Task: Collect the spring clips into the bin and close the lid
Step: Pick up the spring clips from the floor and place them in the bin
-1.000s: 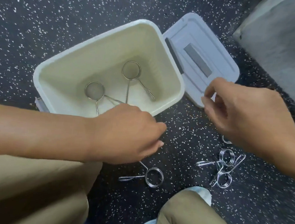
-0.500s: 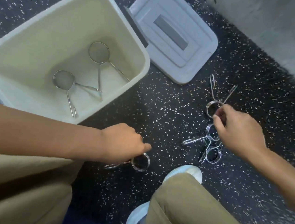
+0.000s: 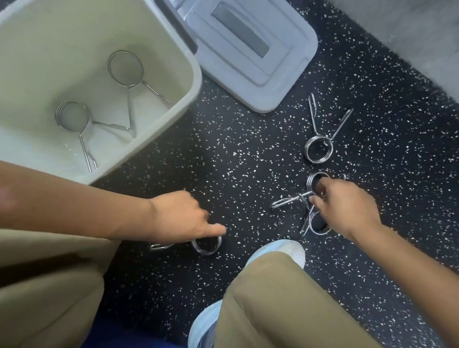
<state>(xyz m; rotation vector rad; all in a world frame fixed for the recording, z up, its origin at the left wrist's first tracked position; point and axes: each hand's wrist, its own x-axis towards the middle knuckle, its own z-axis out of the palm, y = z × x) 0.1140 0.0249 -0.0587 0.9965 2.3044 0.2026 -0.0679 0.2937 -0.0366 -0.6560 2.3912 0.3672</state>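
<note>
Both hands reached for chrome spring clips on the speckled black floor [image 3: 252, 153]

The left hand [image 3: 182, 219] pinched one coiled steel clip [image 3: 205, 244]; the right hand [image 3: 345, 206] clenched a tangled pair of clips [image 3: 295, 200] — two more clips [image 3: 101, 101] lay inside the open cream plastic bin [image 3: 163, 23], its grey lid [image 3: 273, 77] flat beside.

There is only the head view, looking steeply down from above the person's knees. The bin [image 3: 176, 66] stands near, at upper left.

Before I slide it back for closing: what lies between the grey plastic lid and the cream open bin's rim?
Nothing loose: in the head view the grey plastic lid adjoins the cream bin along a dark strip, perhaps a hinge.
</note>
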